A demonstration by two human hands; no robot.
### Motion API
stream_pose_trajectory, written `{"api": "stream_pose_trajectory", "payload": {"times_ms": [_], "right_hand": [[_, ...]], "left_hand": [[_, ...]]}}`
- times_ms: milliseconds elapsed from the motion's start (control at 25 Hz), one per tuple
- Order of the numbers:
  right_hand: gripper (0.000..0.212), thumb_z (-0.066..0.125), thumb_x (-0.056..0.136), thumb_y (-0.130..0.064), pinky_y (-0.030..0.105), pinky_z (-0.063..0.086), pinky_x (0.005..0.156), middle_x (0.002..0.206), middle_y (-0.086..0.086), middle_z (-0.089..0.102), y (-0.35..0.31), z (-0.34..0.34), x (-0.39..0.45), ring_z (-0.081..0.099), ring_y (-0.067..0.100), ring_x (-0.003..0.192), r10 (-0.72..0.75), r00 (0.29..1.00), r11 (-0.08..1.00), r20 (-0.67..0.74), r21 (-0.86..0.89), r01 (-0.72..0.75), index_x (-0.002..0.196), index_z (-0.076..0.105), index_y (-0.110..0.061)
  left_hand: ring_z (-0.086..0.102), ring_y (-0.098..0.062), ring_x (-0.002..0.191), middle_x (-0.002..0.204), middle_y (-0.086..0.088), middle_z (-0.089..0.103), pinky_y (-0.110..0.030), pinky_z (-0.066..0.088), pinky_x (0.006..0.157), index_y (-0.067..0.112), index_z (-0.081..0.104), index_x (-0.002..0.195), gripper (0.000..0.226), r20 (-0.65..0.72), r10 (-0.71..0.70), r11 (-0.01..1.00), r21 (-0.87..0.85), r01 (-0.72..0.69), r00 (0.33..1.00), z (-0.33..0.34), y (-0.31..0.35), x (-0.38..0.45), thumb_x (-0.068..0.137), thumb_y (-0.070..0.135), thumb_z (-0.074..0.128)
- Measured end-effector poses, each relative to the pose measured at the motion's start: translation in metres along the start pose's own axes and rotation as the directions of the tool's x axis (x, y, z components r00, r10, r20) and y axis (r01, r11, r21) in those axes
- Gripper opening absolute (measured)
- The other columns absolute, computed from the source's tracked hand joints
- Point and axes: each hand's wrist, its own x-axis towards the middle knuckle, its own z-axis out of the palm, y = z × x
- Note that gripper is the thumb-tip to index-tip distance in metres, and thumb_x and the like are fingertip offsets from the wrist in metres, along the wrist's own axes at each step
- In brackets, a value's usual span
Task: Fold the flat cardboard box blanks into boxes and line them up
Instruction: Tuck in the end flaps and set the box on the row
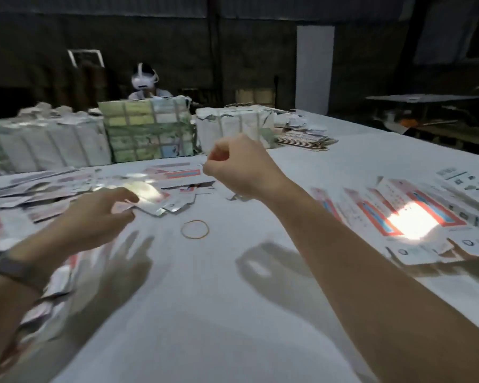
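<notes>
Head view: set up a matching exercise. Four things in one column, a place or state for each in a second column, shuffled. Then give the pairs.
Things
1. rubber band
2. right hand
3. left hand
4. wrapped bundles

Places or states
A. raised above the table, fingers curled shut
B. standing in a row at the far side of the table
C. lying flat on the bare table between the two arms
D. low over the loose blanks, fingers spread

Pairs: 1-C, 2-A, 3-D, 4-B
</notes>
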Motion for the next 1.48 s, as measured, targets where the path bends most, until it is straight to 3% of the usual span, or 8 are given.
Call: {"api": "stream_pose_trajectory", "payload": {"times_ms": [200, 440, 720, 880, 1000, 1160, 1320, 1480], "right_hand": [[0.015, 0.068, 0.083, -0.026, 0.026, 0.047, 0.065, 0.070, -0.012, 0.065, -0.065, 0.041, -0.033, 0.061, 0.007, 0.072, -0.259, 0.953, 0.962, 0.156, 0.132, 0.240, 0.069, 0.063, -0.028], [0.011, 0.069, 0.081, -0.022, 0.026, 0.042, 0.065, 0.070, -0.009, 0.064, -0.095, 0.087, -0.033, 0.058, 0.010, 0.071, -0.320, 0.928, 0.940, 0.189, 0.183, 0.287, 0.072, 0.065, -0.026], [0.017, 0.066, 0.081, -0.021, 0.028, 0.042, 0.066, 0.061, -0.012, 0.060, -0.090, 0.103, -0.025, 0.056, 0.012, 0.068, -0.270, 0.957, 0.950, 0.107, 0.193, 0.246, 0.067, 0.061, -0.029], [0.007, 0.068, 0.084, -0.025, 0.026, 0.042, 0.063, 0.066, -0.013, 0.061, -0.079, 0.086, -0.018, 0.055, 0.003, 0.063, -0.214, 0.970, 0.925, -0.115, 0.296, 0.239, 0.082, 0.063, -0.029], [0.028, 0.069, 0.084, -0.033, 0.033, 0.048, 0.087, 0.102, -0.009, 0.058, -0.067, 0.072, -0.010, 0.053, 0.013, 0.100, -0.120, 0.935, 0.933, -0.334, 0.284, 0.221, 0.109, 0.057, -0.030], [0.062, 0.071, 0.077, -0.047, 0.040, 0.043, 0.104, 0.127, -0.006, 0.036, -0.056, 0.056, -0.005, 0.038, 0.018, 0.122, 0.113, 0.908, 0.885, -0.404, 0.455, 0.093, 0.131, 0.043, -0.034], [0.077, 0.075, 0.071, -0.036, 0.043, 0.048, 0.102, 0.129, -0.002, 0.034, -0.055, 0.048, -0.005, 0.046, 0.021, 0.124, 0.223, 0.897, 0.770, -0.382, 0.633, 0.078, 0.136, 0.035, -0.032], [0.078, 0.069, 0.068, -0.024, 0.025, 0.057, 0.084, 0.130, -0.006, 0.039, -0.044, 0.049, -0.013, 0.055, -0.009, 0.105, 0.111, 0.965, 0.757, -0.236, 0.649, 0.071, 0.137, 0.036, -0.040]], "left_hand": [[0.048, -0.044, 0.129, 0.138, -0.009, 0.056, -0.055, 0.039, 0.106, 0.043, 0.030, 0.147, 0.072, 0.174, -0.505, 0.796, 0.472, 0.378, 0.846, -0.021, -0.039, -0.028, 0.078, 0.051, 0.052], [0.047, -0.023, 0.069, 0.072, 0.004, 0.042, -0.030, 0.041, 0.061, 0.024, 0.062, 0.116, 0.040, 0.131, -0.311, 0.860, 0.460, 0.220, 0.941, -0.018, -0.029, -0.028, 0.076, 0.021, 0.062], [0.061, -0.040, 0.097, 0.103, -0.014, 0.064, -0.041, 0.047, 0.072, 0.012, 0.061, 0.100, 0.014, -0.194, -0.059, 0.917, 0.377, 0.130, 0.979, -0.053, 0.010, -0.038, 0.088, 0.006, 0.055], [0.065, -0.034, 0.109, 0.115, -0.014, 0.070, -0.044, 0.058, 0.087, 0.015, 0.067, 0.120, 0.045, -0.565, 0.112, 0.991, 0.001, -0.135, 0.818, -0.090, 0.048, -0.045, 0.082, -0.004, 0.053], [0.068, -0.016, 0.103, 0.110, -0.003, 0.072, -0.028, 0.061, 0.071, 0.015, 0.069, 0.111, 0.031, -0.574, -0.023, 0.801, -0.500, -0.329, 0.818, -0.091, 0.071, -0.051, 0.086, 0.000, 0.059], [0.065, -0.019, 0.088, 0.098, -0.007, 0.062, -0.031, 0.057, 0.074, 0.019, 0.059, 0.113, 0.039, -0.230, -0.076, 0.279, -0.939, -0.200, 0.970, -0.066, 0.093, -0.059, 0.089, -0.012, 0.060], [0.059, -0.023, 0.090, 0.101, -0.012, 0.054, -0.041, 0.051, 0.080, 0.023, 0.053, 0.128, 0.070, -0.027, 0.162, 0.316, -0.945, -0.078, 0.986, -0.029, 0.107, -0.061, 0.073, -0.020, 0.057], [0.063, -0.019, 0.095, 0.104, -0.005, 0.066, -0.035, 0.052, 0.082, 0.021, 0.063, 0.116, 0.042, 0.095, 0.311, 0.110, -0.992, 0.063, 0.946, -0.021, 0.102, -0.060, 0.074, 0.022, 0.059]]}}
